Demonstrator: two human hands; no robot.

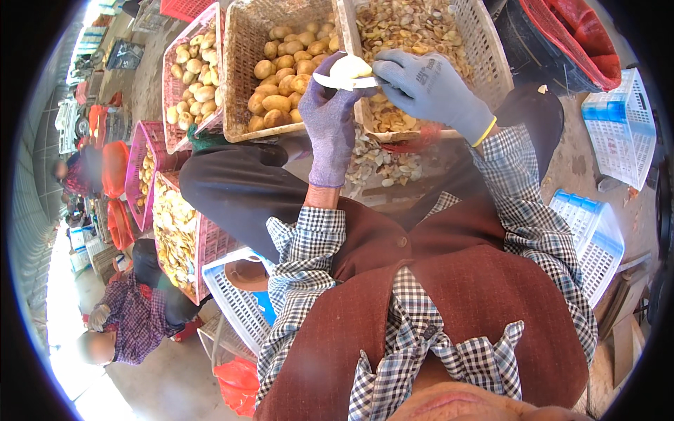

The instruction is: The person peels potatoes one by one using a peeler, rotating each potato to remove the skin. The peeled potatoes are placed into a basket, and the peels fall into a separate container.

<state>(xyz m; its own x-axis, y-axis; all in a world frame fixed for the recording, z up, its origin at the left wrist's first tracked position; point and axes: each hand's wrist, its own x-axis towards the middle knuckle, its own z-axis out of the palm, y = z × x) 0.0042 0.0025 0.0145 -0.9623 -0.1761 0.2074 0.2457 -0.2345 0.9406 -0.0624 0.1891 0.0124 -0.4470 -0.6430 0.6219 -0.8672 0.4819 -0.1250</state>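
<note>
My left hand [333, 116], in a purple knit glove, holds a pale peeled potato [349, 68] over the rims of two crates. My right hand [421, 87], in a grey glove with a yellow cuff, grips a knife [380, 81] by its handle, which the fingers mostly hide. A white strip, a blade or a slice, lies along the potato's near side; I cannot tell which. Unpeeled potatoes [284, 84] fill part of the crate [263, 136] beyond my left hand. Under my right hand stands a crate [484, 58] of peelings [410, 26].
A pink crate [171, 94] of potatoes and another [197, 252] of peelings stand at the left. Peelings [387, 163] litter the ground between my knees. Blue-and-white crates [616, 121] and a black bucket [542, 58] are at the right. A co-worker [137, 316] sits at lower left.
</note>
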